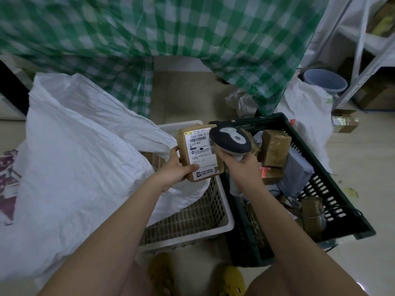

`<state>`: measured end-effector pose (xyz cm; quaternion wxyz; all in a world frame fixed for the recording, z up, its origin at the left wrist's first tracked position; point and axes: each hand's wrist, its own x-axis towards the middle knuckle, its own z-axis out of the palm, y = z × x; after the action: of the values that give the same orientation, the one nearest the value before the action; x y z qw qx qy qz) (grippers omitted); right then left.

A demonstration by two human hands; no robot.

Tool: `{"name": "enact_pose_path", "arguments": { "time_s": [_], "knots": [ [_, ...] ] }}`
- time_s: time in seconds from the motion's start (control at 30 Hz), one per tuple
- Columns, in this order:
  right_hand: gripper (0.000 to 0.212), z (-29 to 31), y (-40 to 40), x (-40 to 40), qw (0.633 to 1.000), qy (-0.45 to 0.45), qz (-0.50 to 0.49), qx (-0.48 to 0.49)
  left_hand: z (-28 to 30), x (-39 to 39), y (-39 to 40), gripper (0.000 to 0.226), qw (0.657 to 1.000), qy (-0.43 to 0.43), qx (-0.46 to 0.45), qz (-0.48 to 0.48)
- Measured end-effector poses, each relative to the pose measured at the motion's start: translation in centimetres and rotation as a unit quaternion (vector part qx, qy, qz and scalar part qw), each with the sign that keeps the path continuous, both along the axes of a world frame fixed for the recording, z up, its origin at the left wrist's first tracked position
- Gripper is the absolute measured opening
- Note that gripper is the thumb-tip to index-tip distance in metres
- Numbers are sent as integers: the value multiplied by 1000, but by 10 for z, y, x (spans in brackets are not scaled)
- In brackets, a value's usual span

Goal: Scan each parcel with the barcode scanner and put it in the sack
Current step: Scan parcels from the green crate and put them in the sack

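Observation:
My left hand [175, 167] grips a small brown parcel [197, 153] by its lower left side, its white shipping label facing up. My right hand [241, 167] holds the barcode scanner [230, 138] by its handle; the dark grey head hangs just over the parcel's right edge. Both are above the gap between the two crates. The big white woven sack [81, 159] lies open to the left, draped over the white crate [192, 221], with brown parcels just visible in its mouth.
A dark green crate [333, 189] on the right holds several brown and grey parcels. Behind hangs a green checked cloth [171, 28]. A grey bucket [326, 81], metal shelving [363, 67] and a loose carton [345, 121] stand at the back right. Yellow slippers show at the bottom.

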<state>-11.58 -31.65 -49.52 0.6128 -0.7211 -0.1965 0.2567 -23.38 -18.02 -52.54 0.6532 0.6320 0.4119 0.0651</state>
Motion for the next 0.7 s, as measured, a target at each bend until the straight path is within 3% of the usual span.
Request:
{"name": "enact_pose_path", "arguments": {
  "time_s": [0.23, 0.57, 0.7],
  "knots": [
    [8, 0, -9, -11, 998, -4, 39, -48, -7, 0, 3, 83, 999, -21, 10, 43],
    [27, 8, -10, -26, 995, -56, 81, -32, -9, 0, 6, 82, 998, -26, 13, 51],
    [16, 10, -11, -29, 995, -46, 86, -33, -10, 1, 5, 83, 998, -34, 9, 46]
  ]
}}
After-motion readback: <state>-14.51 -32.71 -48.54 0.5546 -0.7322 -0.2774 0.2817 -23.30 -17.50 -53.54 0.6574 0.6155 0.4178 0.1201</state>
